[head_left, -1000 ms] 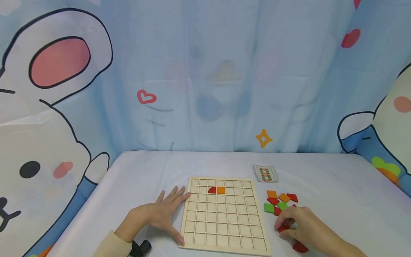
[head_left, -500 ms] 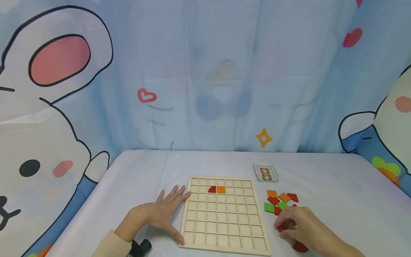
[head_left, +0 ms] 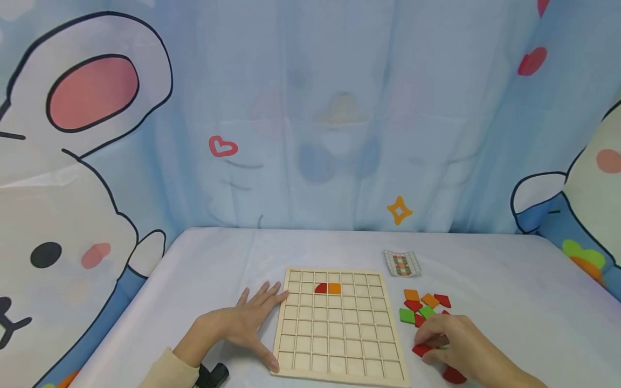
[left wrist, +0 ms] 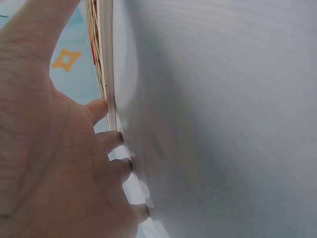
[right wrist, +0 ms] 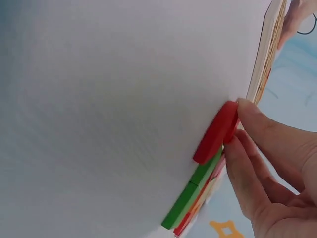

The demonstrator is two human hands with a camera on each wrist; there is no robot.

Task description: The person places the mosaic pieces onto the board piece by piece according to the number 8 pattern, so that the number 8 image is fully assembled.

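Note:
A wooden grid board (head_left: 339, 345) lies flat on the white table, with a red quarter-round tile (head_left: 321, 288) and an orange square tile (head_left: 334, 289) side by side in an upper row. My left hand (head_left: 247, 323) rests spread at the board's left edge, thumb and index finger touching it. To the right of the board, my right hand (head_left: 451, 339) pinches a red tile (head_left: 421, 350) between thumb and fingers, low over the table. Another red rounded tile (head_left: 454, 375) lies beneath that hand. In the right wrist view, a red tile (right wrist: 213, 136) and green tiles (right wrist: 185, 201) show by the fingertips.
Beyond the right hand lie loose tiles: green (head_left: 407, 316), orange (head_left: 411, 295) and red (head_left: 442, 300). A small printed pattern card (head_left: 402, 263) lies behind them. A black device (head_left: 212, 375) sits at the left wrist. A blue cartoon curtain (head_left: 310, 134) hangs behind the table.
The right hand has shifted its fingers slightly, so more of the red tile shows. The left hand and the board stay in place.

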